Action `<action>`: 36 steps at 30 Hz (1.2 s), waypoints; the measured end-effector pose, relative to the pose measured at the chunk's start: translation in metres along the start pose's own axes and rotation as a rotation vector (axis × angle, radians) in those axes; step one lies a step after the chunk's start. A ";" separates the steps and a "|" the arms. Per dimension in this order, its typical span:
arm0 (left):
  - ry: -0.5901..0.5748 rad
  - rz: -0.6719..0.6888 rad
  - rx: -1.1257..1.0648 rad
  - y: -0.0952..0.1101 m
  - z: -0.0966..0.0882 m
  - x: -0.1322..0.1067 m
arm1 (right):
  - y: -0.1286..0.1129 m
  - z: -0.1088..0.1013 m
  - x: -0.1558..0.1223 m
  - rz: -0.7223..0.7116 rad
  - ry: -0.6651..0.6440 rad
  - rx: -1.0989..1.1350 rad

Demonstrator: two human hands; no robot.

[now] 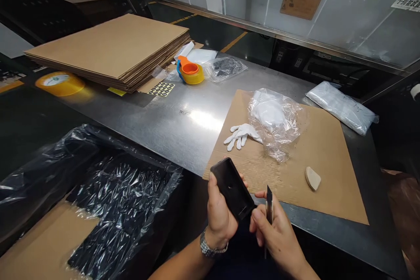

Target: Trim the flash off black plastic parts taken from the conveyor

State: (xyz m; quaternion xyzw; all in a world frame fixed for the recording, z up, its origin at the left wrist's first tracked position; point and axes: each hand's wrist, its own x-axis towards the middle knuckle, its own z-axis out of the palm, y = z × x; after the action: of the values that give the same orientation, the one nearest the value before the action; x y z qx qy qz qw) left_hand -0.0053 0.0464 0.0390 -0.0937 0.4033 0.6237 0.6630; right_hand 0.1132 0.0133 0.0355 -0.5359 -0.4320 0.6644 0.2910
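My left hand is wrapped round a black rectangular plastic case, its hollow side turned up toward me. In my right hand is a utility knife, gripped between thumb and fingers with its dark blade pointing up. The right fingertips are close to the lower right corner of the case; whether they touch it I cannot tell. Beyond both hands, a white glove lies on a flat cardboard sheet, beside a clear plastic bag with white contents. A beige wedge-shaped block rests to the right.
A stack of cardboard sheets stands at the back left of the metal table. Near it are an orange tape dispenser and a yellow tape roll. A plastic-lined box with wrapped black pieces sits lower left. A plastic packet lies right.
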 end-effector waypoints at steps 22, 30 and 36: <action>0.077 0.224 0.060 0.005 0.009 0.004 | -0.001 -0.011 -0.013 0.156 -0.346 -0.293; 0.074 0.243 0.091 0.002 0.008 0.005 | -0.005 -0.009 -0.013 0.186 -0.368 -0.242; 0.055 0.294 0.107 0.001 0.006 0.004 | -0.007 -0.008 -0.013 0.204 -0.365 -0.256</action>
State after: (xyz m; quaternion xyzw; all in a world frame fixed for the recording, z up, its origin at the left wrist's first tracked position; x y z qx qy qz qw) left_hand -0.0041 0.0533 0.0403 -0.0153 0.4633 0.6888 0.5574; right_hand 0.1238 0.0075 0.0471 -0.4802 -0.5019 0.7161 0.0691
